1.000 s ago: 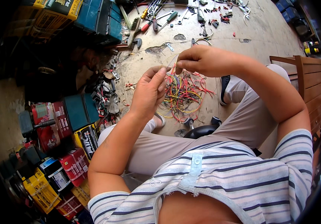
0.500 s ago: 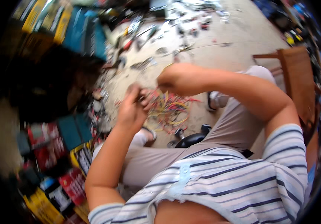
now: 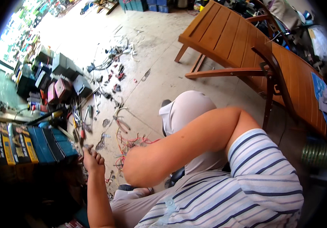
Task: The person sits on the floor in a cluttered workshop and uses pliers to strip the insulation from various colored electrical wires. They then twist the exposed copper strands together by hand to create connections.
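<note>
My left hand (image 3: 93,159) is raised at the left of my lap, with its fingers curled closed around something too small to make out. My right hand (image 3: 137,167) is bent down at the wrist, to the right of the left hand; only its back shows, and its fingers are hidden. Behind and beside it lies a loose tangle of red and yellow wires (image 3: 132,140) on the floor. Red-handled pliers (image 3: 123,124) lie just beyond the wires. Near my left hand is a red-handled screwdriver (image 3: 82,132) among other tools.
A wooden slatted lounge chair (image 3: 224,34) stands at the right. Stacked yellow-and-black boxes (image 3: 13,144) and teal boxes (image 3: 49,142) are close on the left. Grey battery-like blocks (image 3: 62,64) stand farther back. Small parts and cable pieces (image 3: 114,53) are strewn over the concrete floor.
The view has swung right, bringing the whole lounge chair into sight. My right hand has turned down, hiding its fingers; my left hand stays closed, now appearing farther left beside the tools.
</note>
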`<action>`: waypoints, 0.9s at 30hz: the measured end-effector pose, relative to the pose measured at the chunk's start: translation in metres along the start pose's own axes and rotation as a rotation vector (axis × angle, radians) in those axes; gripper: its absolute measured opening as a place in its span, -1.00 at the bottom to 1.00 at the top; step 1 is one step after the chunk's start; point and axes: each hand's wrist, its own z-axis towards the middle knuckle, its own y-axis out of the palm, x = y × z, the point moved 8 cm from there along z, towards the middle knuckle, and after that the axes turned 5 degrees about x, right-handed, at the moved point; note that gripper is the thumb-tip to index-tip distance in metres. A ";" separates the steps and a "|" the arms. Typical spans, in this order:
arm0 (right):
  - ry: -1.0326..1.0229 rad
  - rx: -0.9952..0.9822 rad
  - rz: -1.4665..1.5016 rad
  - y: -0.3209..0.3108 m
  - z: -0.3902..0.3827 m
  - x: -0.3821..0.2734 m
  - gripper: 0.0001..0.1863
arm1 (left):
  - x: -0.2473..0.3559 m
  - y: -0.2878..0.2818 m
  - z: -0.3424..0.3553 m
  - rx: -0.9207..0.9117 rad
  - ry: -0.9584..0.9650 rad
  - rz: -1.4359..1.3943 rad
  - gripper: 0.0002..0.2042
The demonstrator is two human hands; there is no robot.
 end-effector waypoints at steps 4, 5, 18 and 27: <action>0.007 0.084 -0.094 -0.014 -0.015 -0.006 -0.84 | 0.038 0.155 -0.049 -0.376 0.318 0.206 -0.81; 0.033 0.101 -0.099 -0.014 -0.017 -0.004 -0.85 | 0.043 0.201 -0.076 -0.415 0.357 0.306 -0.83; -0.149 -0.294 -0.335 0.062 -0.002 -0.030 -0.64 | -0.036 0.535 -0.222 -0.860 1.119 0.784 -0.71; 0.057 0.068 0.195 0.048 -0.013 0.019 -0.68 | -0.058 0.613 -0.269 -0.691 1.828 0.887 -0.85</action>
